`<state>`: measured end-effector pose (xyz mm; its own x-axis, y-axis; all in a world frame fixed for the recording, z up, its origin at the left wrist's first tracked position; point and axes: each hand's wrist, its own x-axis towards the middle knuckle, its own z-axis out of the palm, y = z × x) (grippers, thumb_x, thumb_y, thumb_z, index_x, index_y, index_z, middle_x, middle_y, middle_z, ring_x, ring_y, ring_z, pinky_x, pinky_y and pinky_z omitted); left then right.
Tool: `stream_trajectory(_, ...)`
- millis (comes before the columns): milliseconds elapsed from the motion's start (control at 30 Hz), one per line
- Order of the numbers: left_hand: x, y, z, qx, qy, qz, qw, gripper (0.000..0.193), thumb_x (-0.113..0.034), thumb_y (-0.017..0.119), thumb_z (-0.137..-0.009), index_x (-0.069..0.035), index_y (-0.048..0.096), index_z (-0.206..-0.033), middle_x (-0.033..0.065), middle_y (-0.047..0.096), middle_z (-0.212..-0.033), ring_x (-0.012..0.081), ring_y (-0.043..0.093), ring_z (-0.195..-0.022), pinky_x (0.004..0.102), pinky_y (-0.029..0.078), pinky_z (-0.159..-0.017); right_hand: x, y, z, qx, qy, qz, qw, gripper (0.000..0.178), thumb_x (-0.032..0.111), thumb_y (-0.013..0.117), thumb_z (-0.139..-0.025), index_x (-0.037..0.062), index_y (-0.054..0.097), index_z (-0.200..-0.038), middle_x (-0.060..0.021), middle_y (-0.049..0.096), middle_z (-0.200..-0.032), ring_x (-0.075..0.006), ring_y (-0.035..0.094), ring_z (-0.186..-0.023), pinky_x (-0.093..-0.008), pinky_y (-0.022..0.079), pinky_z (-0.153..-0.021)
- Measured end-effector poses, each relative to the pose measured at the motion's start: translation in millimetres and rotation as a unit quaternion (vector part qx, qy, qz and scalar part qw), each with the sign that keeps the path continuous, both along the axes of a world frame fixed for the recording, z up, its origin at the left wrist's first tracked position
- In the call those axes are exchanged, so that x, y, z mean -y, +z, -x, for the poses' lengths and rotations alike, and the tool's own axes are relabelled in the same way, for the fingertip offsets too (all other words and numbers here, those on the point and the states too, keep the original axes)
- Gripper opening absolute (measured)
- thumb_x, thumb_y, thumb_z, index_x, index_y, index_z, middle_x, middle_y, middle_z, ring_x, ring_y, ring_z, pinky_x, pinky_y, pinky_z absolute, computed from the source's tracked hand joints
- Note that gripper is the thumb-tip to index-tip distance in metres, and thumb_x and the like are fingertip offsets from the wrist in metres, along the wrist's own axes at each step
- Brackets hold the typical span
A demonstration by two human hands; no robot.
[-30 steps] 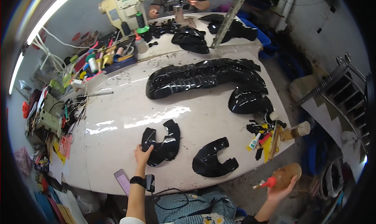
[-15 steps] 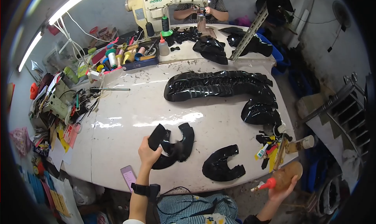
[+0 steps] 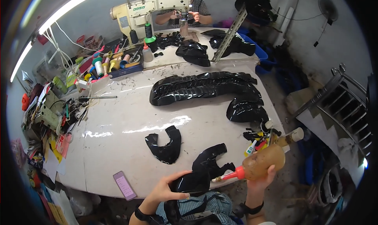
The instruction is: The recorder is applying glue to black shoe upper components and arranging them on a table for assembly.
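My left hand (image 3: 167,190) grips a glossy black curved shoe-upper piece (image 3: 191,183) near the table's front edge, with the thumb below and fingers above. In my right hand (image 3: 263,180) is a squeeze bottle (image 3: 264,162) of brownish liquid, tipped so its red nozzle (image 3: 236,174) points left. The whitish, crusted nozzle tip is at the right edge of the held piece; whether it touches I cannot tell. Just beyond lies another black U-shaped piece (image 3: 208,159), partly hidden behind the held one. A further U-shaped piece (image 3: 173,148) rests farther left on the table.
A long row of nested black pieces (image 3: 201,89) spans the table's middle, with more pieces (image 3: 248,110) at its right end. A phone (image 3: 124,185) lies front left. Small bottles and scraps (image 3: 256,140) crowd the right edge. Across the table, a person works behind a sewing machine (image 3: 157,6).
My left hand has brought a black piece from the table toward my body. My right hand has carried the bottle left, bringing its nozzle to that piece. The view has shifted slightly.
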<state>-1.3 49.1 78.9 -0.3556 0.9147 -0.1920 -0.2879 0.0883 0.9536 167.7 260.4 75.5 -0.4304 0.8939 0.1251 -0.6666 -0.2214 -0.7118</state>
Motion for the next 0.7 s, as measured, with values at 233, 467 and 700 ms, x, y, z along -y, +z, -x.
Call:
stream_trajectory(233,-3,11,-10,-0.005,0.000,-0.017,1.000,0.060,-0.006,0.071,-0.059,-0.001,0.048,-0.114,0.0088,0.051,-0.110,0.0144,0.047,-0.099,0.0260,0.035,-0.088,1,6,-2,0.043,0.025,-0.091,0.995,0.065,0.043,0.055,-0.073,0.0060,0.031,-0.122,-0.0116,0.047,-0.110,-0.0239,0.049,-0.100,-0.0401,0.041,-0.085)
stream_trajectory(467,-4,15,-13,-0.013,0.006,-0.024,1.000,0.059,-0.006,0.071,-0.058,-0.001,0.049,-0.113,0.0084,0.053,-0.106,0.0141,0.049,-0.096,0.0255,0.037,-0.086,-2,1,-5,0.053,0.006,-0.123,0.991,0.065,0.041,0.056,-0.073,0.0046,0.032,-0.120,-0.0112,0.047,-0.109,-0.0238,0.050,-0.098,-0.0398,0.042,-0.084)
stream_trajectory(700,-2,17,-13,-0.027,0.010,-0.020,0.999,0.059,-0.006,0.071,-0.057,-0.001,0.049,-0.112,0.0082,0.054,-0.104,0.0137,0.050,-0.094,0.0251,0.037,-0.085,-3,-3,-4,0.051,-0.002,-0.139,0.989,0.064,0.040,0.056,-0.072,0.0051,0.032,-0.121,-0.0110,0.047,-0.110,-0.0242,0.049,-0.100,-0.0399,0.042,-0.084)
